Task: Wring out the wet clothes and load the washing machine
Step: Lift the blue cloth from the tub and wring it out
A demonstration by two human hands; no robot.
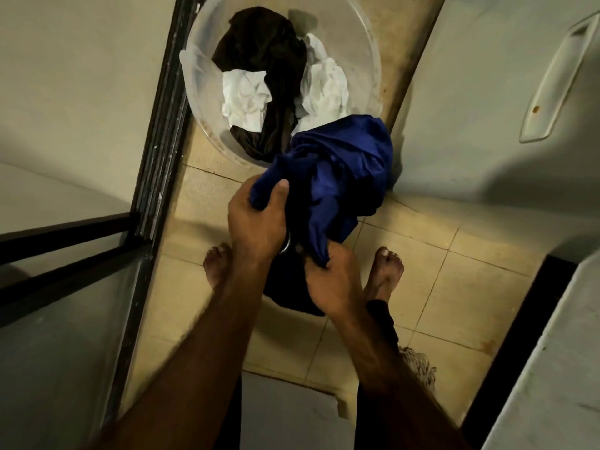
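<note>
Gripping a blue garment (341,164) in both hands, a person stands barefoot on a tiled floor (454,254), mid-wring by the look of it; the left hand (256,222) has fingers and thumb curled tight round one bunched end; the right hand (331,287) is closed round the other end, lower and nearer the body; the cloth between them balloons loose over the near edge of a clear tub (201,79). In the tub lie a dark cloth (259,53) and white cloths (328,82), seemingly waiting their turn; a white appliance (487,76) with a recessed handle stands at right, though whether it is the washing machine cannot be told; no open drum shows. A darker bunch of fabric (289,287) hangs under the wrists; it may be part of the same garment. The job appears to be early, with most of the pile untouched. To wring well, the loose middle likely wants gathering into a rope first, with the hands brought closer along it; then a counter-twist, one wrist turning away and the other toward the body, worked along the length in stages; holding it over the tub rather than the tiles would keep runoff off a floor where bare feet could slip; wet fabric is heavy and slick, so a full-fist hold beats a fingertip pinch.
</note>
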